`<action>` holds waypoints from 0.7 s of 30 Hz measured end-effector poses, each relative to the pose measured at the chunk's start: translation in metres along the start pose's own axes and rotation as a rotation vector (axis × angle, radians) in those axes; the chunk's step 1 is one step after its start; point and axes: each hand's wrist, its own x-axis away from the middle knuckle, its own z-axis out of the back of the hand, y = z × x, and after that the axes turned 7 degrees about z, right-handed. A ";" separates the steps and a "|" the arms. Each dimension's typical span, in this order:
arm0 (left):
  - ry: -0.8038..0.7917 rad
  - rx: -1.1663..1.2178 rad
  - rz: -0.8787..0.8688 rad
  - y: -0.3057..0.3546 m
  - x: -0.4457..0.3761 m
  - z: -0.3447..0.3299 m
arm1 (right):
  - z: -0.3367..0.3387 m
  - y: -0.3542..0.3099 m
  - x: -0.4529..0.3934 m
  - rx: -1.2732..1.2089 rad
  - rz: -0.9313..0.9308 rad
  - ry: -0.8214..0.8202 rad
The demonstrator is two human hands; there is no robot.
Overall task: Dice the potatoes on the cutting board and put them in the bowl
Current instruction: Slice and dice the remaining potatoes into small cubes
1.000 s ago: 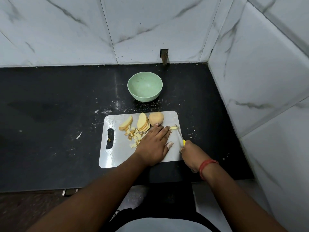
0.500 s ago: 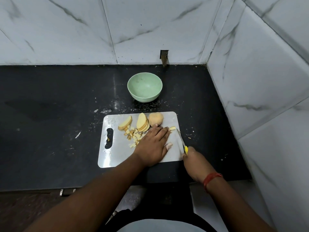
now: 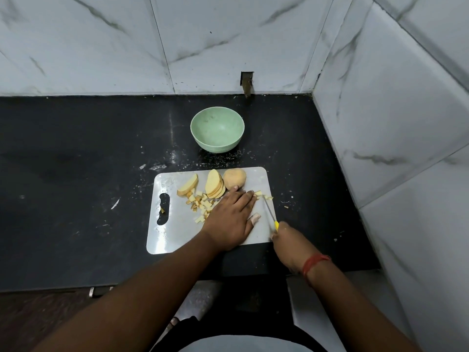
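A person's left hand [image 3: 229, 219] lies flat, fingers straight, pressing potato pieces [image 3: 258, 193] onto the cutting board [image 3: 162, 235] on a black desk [image 3: 76, 174]. The right hand [image 3: 291, 243] has its grip closed around a yellow-handled knife [image 3: 270, 213], blade at the pieces. Diced bits [image 3: 200, 203], slices [image 3: 215, 185] and a potato half [image 3: 234, 178] lie on the board; the green bowl [image 3: 217, 133] stands just beyond it.

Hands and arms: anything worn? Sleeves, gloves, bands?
Both forearms are bare, with no sleeves or gloves in view. The right hand has a red-orange thread band around its wrist. The left hand shows no ring, watch or band.
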 end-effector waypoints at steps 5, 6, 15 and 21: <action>-0.005 0.006 -0.004 -0.001 0.001 0.001 | 0.002 0.007 0.011 -0.069 0.010 0.054; -0.002 0.011 -0.001 -0.001 0.001 0.001 | 0.004 0.005 0.011 -0.086 0.019 0.076; -0.010 0.034 0.007 -0.001 0.001 0.000 | 0.004 -0.014 -0.016 0.001 -0.014 0.021; -0.012 0.021 0.004 -0.001 0.001 0.000 | 0.001 -0.004 -0.005 -0.009 -0.019 -0.008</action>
